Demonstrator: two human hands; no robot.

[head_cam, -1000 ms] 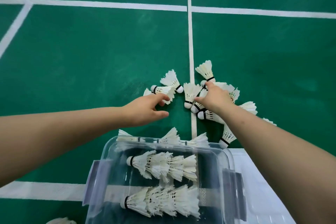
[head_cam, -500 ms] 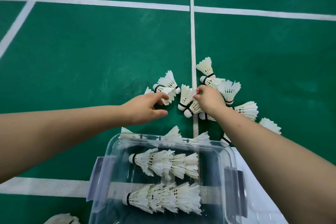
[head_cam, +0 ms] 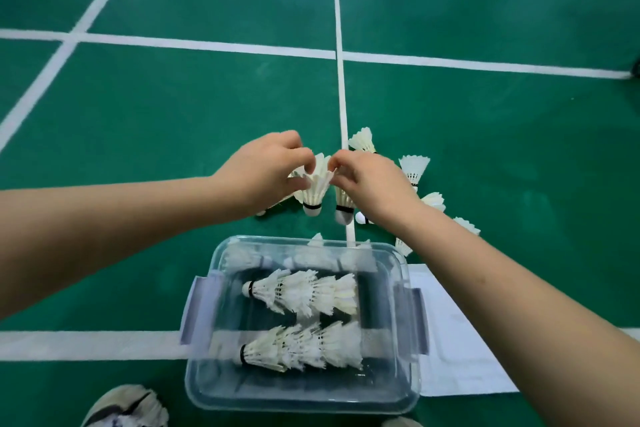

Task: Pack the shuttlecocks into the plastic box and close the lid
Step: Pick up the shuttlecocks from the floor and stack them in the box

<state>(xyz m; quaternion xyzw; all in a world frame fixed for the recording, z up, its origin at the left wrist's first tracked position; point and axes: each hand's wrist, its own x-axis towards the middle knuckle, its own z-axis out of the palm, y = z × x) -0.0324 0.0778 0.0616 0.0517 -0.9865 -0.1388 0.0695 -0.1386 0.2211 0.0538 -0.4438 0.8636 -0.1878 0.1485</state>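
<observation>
Now both hands pinch feathers mid-frame: left hand (head_cam: 266,172) one shuttlecock (head_cam: 316,189), right hand (head_cam: 372,180) another (head_cam: 343,203). Nest them gently, cork first.

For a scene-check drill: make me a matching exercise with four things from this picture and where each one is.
Things:
1. Box
2. Shoe
3. Lid
4. Loose shuttlecocks

Places:
A. Bottom left corner
B. Flat on the floor, right of the box
C. Beyond the right hand
D. Centre, holding two nested rows

Pairs: 1-D, 2-A, 3-B, 4-C
</observation>
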